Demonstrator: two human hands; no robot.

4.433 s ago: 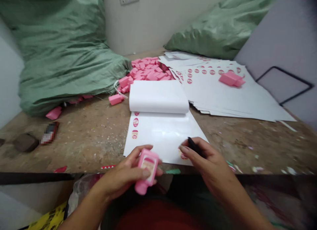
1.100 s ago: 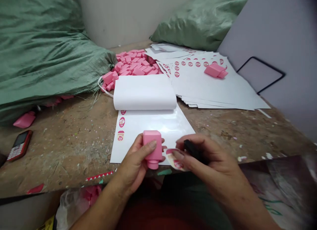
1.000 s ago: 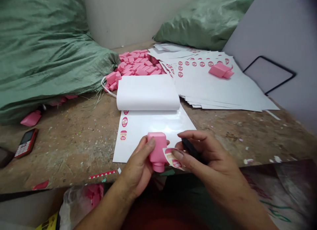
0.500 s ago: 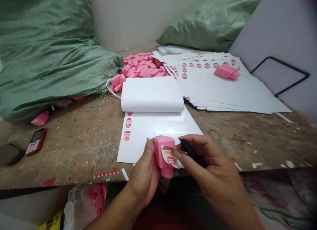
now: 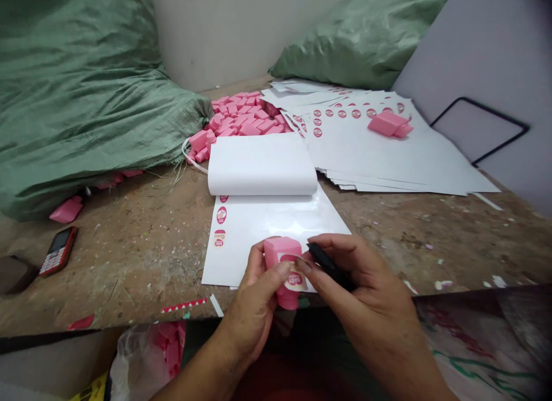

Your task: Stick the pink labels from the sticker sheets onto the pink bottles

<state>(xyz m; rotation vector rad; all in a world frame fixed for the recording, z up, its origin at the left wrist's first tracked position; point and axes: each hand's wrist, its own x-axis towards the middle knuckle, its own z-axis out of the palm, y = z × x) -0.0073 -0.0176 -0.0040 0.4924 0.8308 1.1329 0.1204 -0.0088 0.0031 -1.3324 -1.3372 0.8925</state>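
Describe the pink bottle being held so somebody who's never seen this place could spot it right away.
Start at the brown worktable, then find the white sticker sheet with one part curled over. By that sheet's near edge, the left hand grips the pink bottle, neck lowermost in view. Its label with pink print sets it apart from the plain-looking bottles heaped farther back.

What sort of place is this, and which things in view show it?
Probably a small workshop: its scuffed bench bears a heap of bottles, like the pink bottle in the left hand, and stacked sheets with printed labels.
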